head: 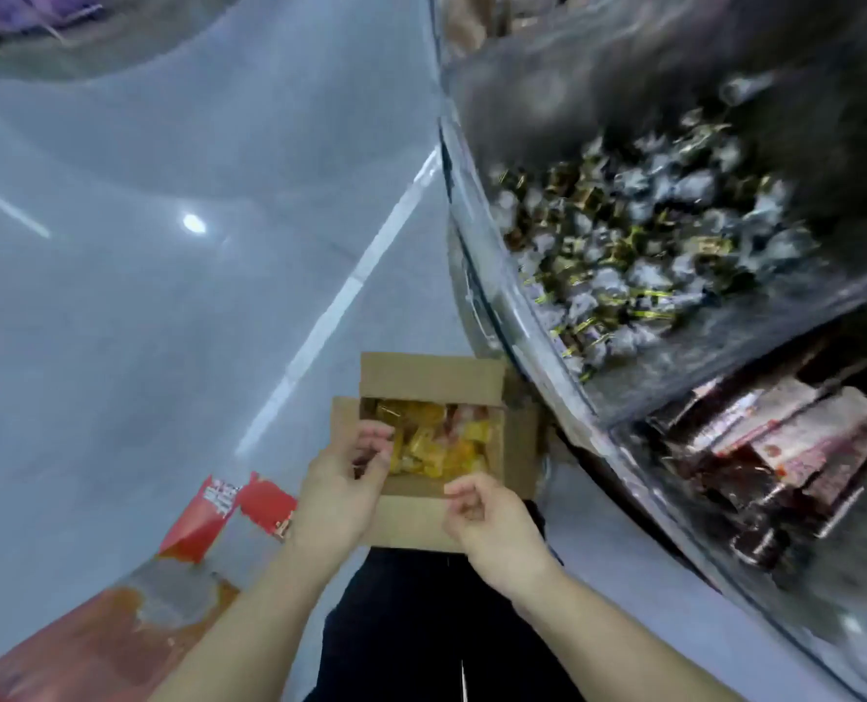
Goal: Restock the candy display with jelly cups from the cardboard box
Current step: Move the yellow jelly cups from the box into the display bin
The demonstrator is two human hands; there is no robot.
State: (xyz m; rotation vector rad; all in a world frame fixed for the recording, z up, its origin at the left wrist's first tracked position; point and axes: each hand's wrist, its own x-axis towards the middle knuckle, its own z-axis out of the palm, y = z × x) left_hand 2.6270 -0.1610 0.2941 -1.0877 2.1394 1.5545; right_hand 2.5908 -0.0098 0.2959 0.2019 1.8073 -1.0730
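Observation:
An open cardboard box (431, 380) stands on the floor below me, its flaps folded outward. Inside lie several yellow and orange jelly cups (434, 440). My left hand (340, 486) reaches over the box's near left corner with fingers loosely curled just above the cups; whether it holds one is unclear. My right hand (492, 519) hovers over the near flap, fingers curled inward, holding nothing visible. The clear candy display (563, 377) curves along the right, one bin heaped with silver and gold wrapped sweets (639, 255).
A lower bin holds dark red and white packets (796, 448). A red and orange floor sticker (218, 514) lies at the left. Glossy grey floor (168, 271) stretches ahead. My dark trousers (421, 625) show beneath the box.

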